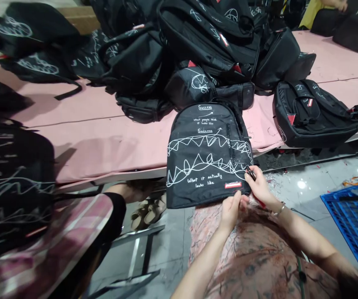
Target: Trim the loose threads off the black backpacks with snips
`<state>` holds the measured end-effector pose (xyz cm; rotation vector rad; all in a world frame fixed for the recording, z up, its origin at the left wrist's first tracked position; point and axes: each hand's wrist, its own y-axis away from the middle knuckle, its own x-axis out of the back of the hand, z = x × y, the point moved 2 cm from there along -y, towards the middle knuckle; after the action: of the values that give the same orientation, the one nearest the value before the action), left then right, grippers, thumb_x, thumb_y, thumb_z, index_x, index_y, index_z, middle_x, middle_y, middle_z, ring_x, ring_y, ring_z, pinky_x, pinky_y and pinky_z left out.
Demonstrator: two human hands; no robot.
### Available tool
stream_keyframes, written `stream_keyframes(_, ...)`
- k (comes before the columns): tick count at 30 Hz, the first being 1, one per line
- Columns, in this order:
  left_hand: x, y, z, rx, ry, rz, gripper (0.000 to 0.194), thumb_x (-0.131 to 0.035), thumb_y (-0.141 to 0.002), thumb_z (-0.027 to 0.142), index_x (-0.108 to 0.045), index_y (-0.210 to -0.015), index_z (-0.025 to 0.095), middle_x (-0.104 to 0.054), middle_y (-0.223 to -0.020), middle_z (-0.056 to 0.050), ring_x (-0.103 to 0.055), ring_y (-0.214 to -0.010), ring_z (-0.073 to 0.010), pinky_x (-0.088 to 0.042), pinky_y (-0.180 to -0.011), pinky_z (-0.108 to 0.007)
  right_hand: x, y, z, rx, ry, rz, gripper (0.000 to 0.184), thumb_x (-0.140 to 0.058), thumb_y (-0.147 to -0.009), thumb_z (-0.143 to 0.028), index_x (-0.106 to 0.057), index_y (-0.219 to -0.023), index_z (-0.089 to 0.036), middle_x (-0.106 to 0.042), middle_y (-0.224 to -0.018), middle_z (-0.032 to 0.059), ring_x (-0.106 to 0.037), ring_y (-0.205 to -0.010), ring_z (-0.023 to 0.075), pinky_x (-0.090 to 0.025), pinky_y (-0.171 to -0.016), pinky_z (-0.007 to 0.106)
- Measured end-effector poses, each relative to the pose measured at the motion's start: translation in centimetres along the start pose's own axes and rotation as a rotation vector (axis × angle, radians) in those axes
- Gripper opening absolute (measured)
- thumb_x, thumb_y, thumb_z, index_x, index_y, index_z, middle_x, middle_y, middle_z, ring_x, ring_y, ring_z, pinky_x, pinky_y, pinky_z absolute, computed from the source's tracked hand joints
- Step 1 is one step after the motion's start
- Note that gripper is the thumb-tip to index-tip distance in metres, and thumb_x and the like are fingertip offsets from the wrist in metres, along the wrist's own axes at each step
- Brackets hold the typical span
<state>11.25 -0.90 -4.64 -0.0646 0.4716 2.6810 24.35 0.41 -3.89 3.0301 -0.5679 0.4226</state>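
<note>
A black backpack [197, 166] with white printed lettering, scribbled lines and a red label rests partly on the pink table edge and leans toward my lap. My left hand [232, 209] pinches its lower edge, just under the red label. At the backpack's right side, my right hand [261, 189] is closed around what look like small thread snips [250, 171]. Their dark tips lie against the side seam, and a red part shows below the palm. My fingers hide most of the tool.
Many black backpacks [210, 37] are heaped along the pink table [104, 145]. One backpack [316, 112] lies strap side up at the right. A person in plaid clothing [82, 232] sits at left with another backpack [10, 178]. A blue plastic crate [353, 224] stands on the floor at right.
</note>
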Motion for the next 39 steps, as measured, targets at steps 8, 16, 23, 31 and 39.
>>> stream_keyframes(8, 2.0, 3.0, 3.9, -0.346, -0.427, -0.227, 0.027, -0.049, -0.083, 0.027, -0.062, -0.106, 0.021, -0.067, -0.086, -0.005, -0.06, -0.072, -0.013, -0.046, -0.068, -0.024, 4.1, 0.4, 0.5, -0.033, 0.137, -0.141, 0.023, -0.043, -0.085, -0.038, -0.046, -0.101, -0.022, -0.054, -0.074, -0.0022, -0.052, -0.069, 0.0148, -0.041, -0.068, 0.027)
stream_keyframes(16, 4.3, 2.5, 4.2, -0.047, -0.288, 0.129, 0.037, -0.052, -0.077, 0.048, -0.062, -0.057, 0.018, -0.058, -0.047, -0.002, -0.052, -0.045, -0.0119, -0.04, -0.047, -0.022, 5.5, 0.9, -0.6, -0.112, -0.077, -0.32, 0.023, -0.062, -0.073, -0.04, -0.055, -0.075, -0.018, -0.06, -0.076, 0.0014, -0.055, -0.07, 0.0149, -0.042, -0.066, 0.026)
stream_keyframes(23, 1.6, 1.7, 1.2, 0.412, 0.292, 0.082, 0.052, -0.061, -0.063, 0.06, -0.065, -0.075, 0.01, -0.067, -0.067, -0.009, -0.054, -0.044, -0.0105, -0.039, -0.042, -0.021, 5.5, 0.4, -1.4, -0.158, -0.028, -0.351, 0.03, -0.061, -0.073, -0.047, -0.057, -0.068, -0.017, -0.059, -0.067, 0.001, -0.053, -0.062, 0.0136, -0.041, -0.06, 0.025)
stream_keyframes(31, 1.2, 1.3, 1.2, 0.32, 0.399, 0.114, 0.043, -0.069, -0.06, 0.049, -0.065, -0.07, 0.007, -0.062, -0.058, -0.005, -0.051, -0.046, -0.0093, -0.039, -0.044, -0.021, 5.0, -0.1, -2.4, -0.062, 0.087, -0.416, 0.024, -0.058, -0.078, -0.04, -0.057, -0.069, -0.018, -0.061, -0.069, 0.0012, -0.054, -0.066, 0.0146, -0.042, -0.062, 0.025)
stream_keyframes(39, 1.2, 1.2, 0.6, 0.294, 0.395, 0.117, 0.042, -0.069, -0.06, 0.049, -0.065, -0.069, 0.008, -0.061, -0.057, -0.003, -0.05, -0.046, -0.0087, -0.038, -0.046, -0.021, 5.1, 0.1, -1.4, -0.102, 0.012, -0.366, 0.027, -0.06, -0.075, -0.043, -0.056, -0.067, -0.017, -0.058, -0.065, 0.0004, -0.052, -0.061, 0.0132, -0.041, -0.059, 0.025)
